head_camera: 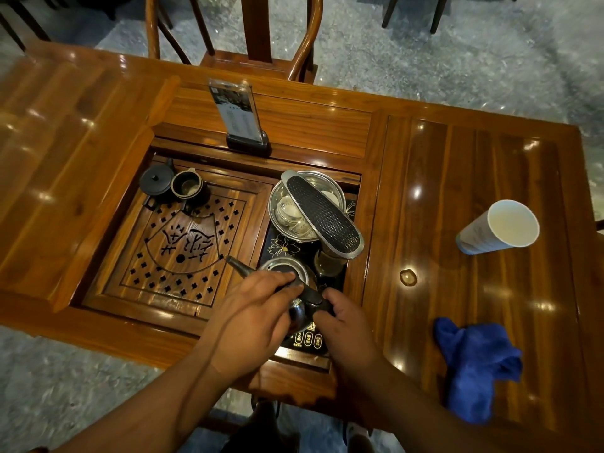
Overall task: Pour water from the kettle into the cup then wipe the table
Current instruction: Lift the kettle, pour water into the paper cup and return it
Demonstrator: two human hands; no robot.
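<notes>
A steel kettle (277, 269) with a black handle sits on the black heater panel (307, 340) in the table's sunken middle, spout pointing left. My left hand (258, 308) lies over its lid and handle, fingers curled on it. My right hand (343, 318) grips the black handle from the right. A white paper cup (500, 228) stands empty on the wooden table (441, 191) at the right. Nearer me on the right lies a crumpled blue cloth (474, 364). A small puddle (408, 276) glints on the table between kettle and cup.
A carved wooden tea tray (183, 250) fills the left of the recess, with a dark teapot (157, 181) and pitcher (189, 188) at its back. A steel bowl (304, 207) with a black ridged lid stands behind the kettle. A menu stand (238, 116) and chair (258, 34) are beyond.
</notes>
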